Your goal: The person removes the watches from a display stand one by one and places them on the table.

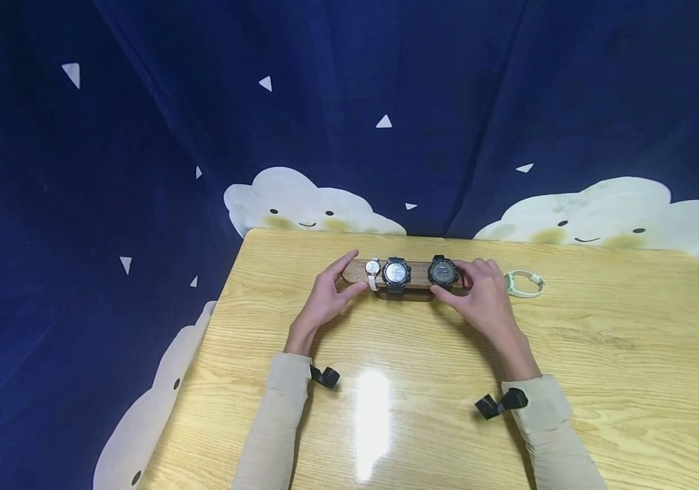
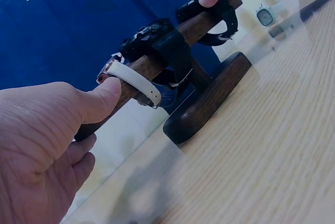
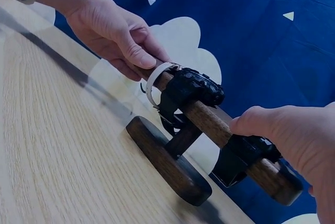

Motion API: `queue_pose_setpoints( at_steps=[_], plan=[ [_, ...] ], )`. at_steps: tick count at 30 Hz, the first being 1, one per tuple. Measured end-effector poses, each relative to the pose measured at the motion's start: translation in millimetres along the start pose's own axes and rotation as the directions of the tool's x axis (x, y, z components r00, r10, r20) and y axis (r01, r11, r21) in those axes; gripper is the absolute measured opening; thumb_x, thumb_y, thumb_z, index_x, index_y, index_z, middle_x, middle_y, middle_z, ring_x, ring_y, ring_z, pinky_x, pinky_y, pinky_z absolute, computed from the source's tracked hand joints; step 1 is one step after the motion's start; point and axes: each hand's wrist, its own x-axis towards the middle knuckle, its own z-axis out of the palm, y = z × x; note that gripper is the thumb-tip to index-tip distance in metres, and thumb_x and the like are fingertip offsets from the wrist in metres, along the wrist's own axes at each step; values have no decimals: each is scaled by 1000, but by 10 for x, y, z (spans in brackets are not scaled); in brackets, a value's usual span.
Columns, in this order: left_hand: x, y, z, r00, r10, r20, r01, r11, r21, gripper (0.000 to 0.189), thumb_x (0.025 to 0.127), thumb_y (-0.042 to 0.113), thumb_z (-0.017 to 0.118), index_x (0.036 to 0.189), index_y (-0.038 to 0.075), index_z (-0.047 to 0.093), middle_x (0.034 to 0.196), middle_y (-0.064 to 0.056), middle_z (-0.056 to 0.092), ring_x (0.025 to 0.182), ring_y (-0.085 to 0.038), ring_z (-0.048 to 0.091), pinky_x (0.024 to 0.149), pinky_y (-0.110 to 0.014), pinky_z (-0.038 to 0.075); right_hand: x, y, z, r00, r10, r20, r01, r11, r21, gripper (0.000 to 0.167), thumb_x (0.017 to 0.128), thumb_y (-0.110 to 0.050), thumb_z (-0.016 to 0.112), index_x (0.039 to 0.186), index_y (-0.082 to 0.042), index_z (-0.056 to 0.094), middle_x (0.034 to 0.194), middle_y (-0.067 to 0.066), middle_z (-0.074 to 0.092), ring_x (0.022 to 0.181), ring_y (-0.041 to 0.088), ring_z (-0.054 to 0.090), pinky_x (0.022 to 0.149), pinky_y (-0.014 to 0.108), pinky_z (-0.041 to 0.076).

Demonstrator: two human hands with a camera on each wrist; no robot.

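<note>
A dark wooden watch stand [image 1: 419,274] with a crossbar over a rounded base [image 3: 170,164] stands near the table's back. My left hand [image 1: 327,292] holds the bar's left end, its thumb beside a small watch with a white strap [image 2: 131,77]. Right of that, a chunky black watch [image 1: 395,271] is strapped round the bar. Toward the other end sits a second black watch [image 1: 443,271]. My right hand [image 1: 485,297] grips this one between thumb and fingers, the thumb [image 3: 254,121] lying along the bar's near side. Its other fingers are mostly hidden in the right wrist view.
A mint-green watch [image 1: 525,284] lies on the wooden table [image 1: 619,354] just right of my right hand. Behind the table's back edge hangs a dark blue curtain [image 1: 337,136] with clouds and white triangles. Black straps stick out from both sleeves.
</note>
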Motion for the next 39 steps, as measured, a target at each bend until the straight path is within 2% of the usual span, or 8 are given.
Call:
queue_pose_setpoints(
  at_steps=[7,11,18,28,34,39],
  plan=[
    [-2,2,-1,1000,0,4,0,1000,27,74,95,16,77,160,9,41,163,-9,43,151,-25,39,127,-39,29,-4,24,-6,1000,-4,-3,4,1000,-6,63,71,-32,97,116,6,73,77,8,51,79,25,39,71,34,28],
    [0,1,0,1000,1,3,-1,1000,14,73,95,15,77,159,11,43,163,-10,44,151,-27,40,127,-40,30,-7,36,-17,1000,-4,-8,4,1000,-1,63,72,-31,97,116,7,73,77,8,51,79,25,38,72,35,28],
    [21,16,15,1000,-21,4,21,1000,-17,74,94,8,77,159,6,41,163,-14,43,150,-30,40,128,-40,29,-7,45,-39,1000,2,-4,-2,1000,6,64,72,-35,97,116,6,73,77,6,50,79,24,37,72,34,28],
    [3,14,7,1000,7,5,-7,1000,5,74,95,14,77,159,9,42,162,-11,45,149,-28,43,127,-40,30,-2,37,-63,1000,-4,3,4,1000,2,64,71,-32,98,115,7,73,77,7,51,79,24,37,72,34,28],
    [8,8,-2,1000,-1,10,1,1000,12,75,95,15,77,160,7,40,163,-12,43,150,-28,42,127,-38,30,8,37,-65,1000,-7,4,7,1000,4,64,71,-33,98,115,7,73,77,7,52,79,24,38,73,35,29],
    [-1,15,-4,1000,-15,6,15,1000,11,75,95,15,77,160,11,41,163,-11,44,150,-28,41,127,-39,29,13,45,-62,1000,-8,5,8,1000,4,64,71,-33,98,116,7,73,77,7,52,79,24,38,73,34,29]
  ],
)
